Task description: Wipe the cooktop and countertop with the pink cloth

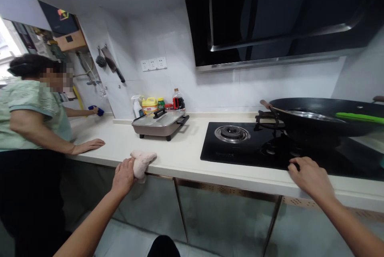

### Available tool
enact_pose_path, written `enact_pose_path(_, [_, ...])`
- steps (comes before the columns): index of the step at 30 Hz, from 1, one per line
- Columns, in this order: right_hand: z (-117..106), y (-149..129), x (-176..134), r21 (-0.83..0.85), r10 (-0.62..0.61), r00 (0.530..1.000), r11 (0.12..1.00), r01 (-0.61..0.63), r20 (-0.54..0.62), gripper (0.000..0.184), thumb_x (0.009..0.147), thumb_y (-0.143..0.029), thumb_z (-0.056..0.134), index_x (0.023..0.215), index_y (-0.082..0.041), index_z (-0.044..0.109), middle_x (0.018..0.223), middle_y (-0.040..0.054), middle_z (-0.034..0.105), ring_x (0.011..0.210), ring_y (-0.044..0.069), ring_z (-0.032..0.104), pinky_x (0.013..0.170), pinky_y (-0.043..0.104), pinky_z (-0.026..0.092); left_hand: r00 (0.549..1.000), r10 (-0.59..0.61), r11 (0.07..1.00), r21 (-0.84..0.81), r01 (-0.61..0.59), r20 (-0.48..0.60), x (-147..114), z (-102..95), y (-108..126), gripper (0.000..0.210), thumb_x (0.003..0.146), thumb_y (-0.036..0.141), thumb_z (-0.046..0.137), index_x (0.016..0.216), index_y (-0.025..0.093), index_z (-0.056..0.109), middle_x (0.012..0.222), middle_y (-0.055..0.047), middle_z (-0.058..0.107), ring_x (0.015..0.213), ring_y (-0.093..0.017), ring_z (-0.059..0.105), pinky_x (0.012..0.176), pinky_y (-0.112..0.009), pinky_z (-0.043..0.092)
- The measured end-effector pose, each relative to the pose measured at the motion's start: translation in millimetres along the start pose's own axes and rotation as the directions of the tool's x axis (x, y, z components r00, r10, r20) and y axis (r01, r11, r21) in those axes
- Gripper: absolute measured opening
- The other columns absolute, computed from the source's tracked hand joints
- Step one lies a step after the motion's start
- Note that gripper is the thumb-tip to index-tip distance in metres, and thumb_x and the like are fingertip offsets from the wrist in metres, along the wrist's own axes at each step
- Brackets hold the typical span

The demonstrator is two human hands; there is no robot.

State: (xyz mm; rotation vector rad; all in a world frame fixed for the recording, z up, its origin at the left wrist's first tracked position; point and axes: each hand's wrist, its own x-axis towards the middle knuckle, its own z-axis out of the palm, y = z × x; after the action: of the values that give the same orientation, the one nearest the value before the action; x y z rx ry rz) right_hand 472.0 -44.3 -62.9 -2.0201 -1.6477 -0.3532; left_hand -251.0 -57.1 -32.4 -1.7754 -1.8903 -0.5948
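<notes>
My left hand [123, 177] is closed on a pale pink cloth [141, 164], which lies over the front edge of the white countertop [180, 155]. Part of the cloth hangs down in front of the cabinet. At the right, my right hand [312, 177] rests on the front edge of the black gas stove [252, 157], below its knobs [271, 149]. Its fingers are loosely bent, with a gap beside the thumb, and nothing shows in them. A large black wok [324, 127] sits on the stove behind that hand.
An electric pan with a glass lid [160, 123] stands on the counter, with several bottles behind it. A range hood [270, 17] overhangs the stove. To the left, another person [36, 117] leans on the counter and holds a blue cloth [96, 110] at the wall.
</notes>
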Motion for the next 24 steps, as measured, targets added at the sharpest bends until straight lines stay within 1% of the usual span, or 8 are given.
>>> enact_pose_path(4, [-7,-8,0,-0.021,0.025,1.0,0.999,-0.025,0.013,0.043,0.098,-0.035,0.036,0.112,-0.018,0.073,0.124,0.0136,0.068,0.113,0.029,0.063,0.094,0.042,0.046,0.989,0.147,0.989,-0.009,-0.147,0.024,0,9.4,25,0.057,0.069,0.033,0.071,0.123,0.018,0.058,0.126,-0.018,0.067,0.125,-0.037,0.059,0.109,-0.047,0.043])
enact_pose_path(6, [-10,-11,0,-0.024,0.039,0.999,0.999,-0.039,0.018,0.041,0.099,-0.033,0.036,0.111,-0.018,0.072,0.123,0.0133,0.068,0.114,0.029,0.062,0.094,0.042,0.045,0.978,0.207,0.978,-0.024,-0.207,0.022,0,15.6,46,0.059,0.068,0.029,0.071,0.124,0.017,0.057,0.127,-0.019,0.065,0.122,-0.038,0.059,0.11,-0.049,0.043])
enact_pose_path(8, [-13,-15,-1,-0.015,0.038,0.999,0.999,-0.038,0.016,0.04,0.099,-0.032,0.037,0.111,-0.017,0.072,0.122,0.0132,0.068,0.114,0.029,0.062,0.094,0.041,0.045,0.968,0.25,0.968,-0.037,-0.25,0.006,-4,21.6,75,0.063,0.066,0.025,0.071,0.127,0.015,0.056,0.126,-0.02,0.064,0.121,-0.038,0.059,0.109,-0.05,0.044])
enact_pose_path(11, [-17,-19,-3,0.0,0.038,0.999,0.999,-0.038,0.006,0.037,0.099,-0.03,0.038,0.11,-0.017,0.071,0.119,0.0134,0.068,0.112,0.029,0.061,0.093,0.041,0.044,0.951,0.306,0.947,-0.09,-0.31,-0.05,-13,28.9,131,0.068,0.067,0.022,0.072,0.131,0.014,0.055,0.126,-0.02,0.063,0.122,-0.038,0.058,0.11,-0.051,0.045])
enact_pose_path(15, [-22,-22,-3,0.007,0.046,0.999,0.999,-0.046,-0.003,0.035,0.099,-0.029,0.04,0.11,-0.018,0.072,0.12,0.0136,0.067,0.112,0.028,0.06,0.092,0.04,0.042,0.906,0.4,0.888,-0.187,-0.421,-0.14,-27,31.7,216,0.067,0.07,0.019,0.072,0.135,0.013,0.055,0.128,-0.021,0.063,0.123,-0.038,0.056,0.112,-0.054,0.043])
enact_pose_path(19, [-24,-24,-4,0.029,0.055,0.999,0.998,-0.055,-0.001,0.033,0.098,-0.029,0.042,0.108,-0.019,0.072,0.118,0.0123,0.067,0.11,0.027,0.06,0.091,0.039,0.041,0.868,0.484,0.832,-0.249,-0.496,-0.11,-35,23.8,300,0.066,0.069,0.015,0.071,0.134,0.016,0.058,0.127,-0.018,0.064,0.122,-0.036,0.057,0.11,-0.055,0.043])
enact_pose_path(21, [-24,-26,-4,0.044,0.069,0.998,0.997,-0.069,0.001,0.032,0.097,-0.03,0.043,0.105,-0.019,0.072,0.116,0.012,0.067,0.11,0.027,0.06,0.091,0.039,0.04,0.853,0.515,0.813,-0.267,-0.517,-0.083,-38,17.5,340,0.061,0.072,0.016,0.072,0.132,0.016,0.06,0.126,-0.016,0.065,0.121,-0.035,0.057,0.109,-0.055,0.044])
enact_pose_path(24, [-24,-27,-3,0.077,0.088,0.996,0.993,-0.088,-0.001,0.034,0.098,-0.032,0.041,0.101,-0.019,0.072,0.113,0.0126,0.067,0.11,0.028,0.059,0.092,0.04,0.041,0.826,0.554,0.788,-0.254,-0.561,-0.108,-42,9.5,395,0.045,0.082,0.015,0.068,0.127,0.013,0.064,0.121,-0.017,0.066,0.115,-0.032,0.059,0.103,-0.05,0.048])
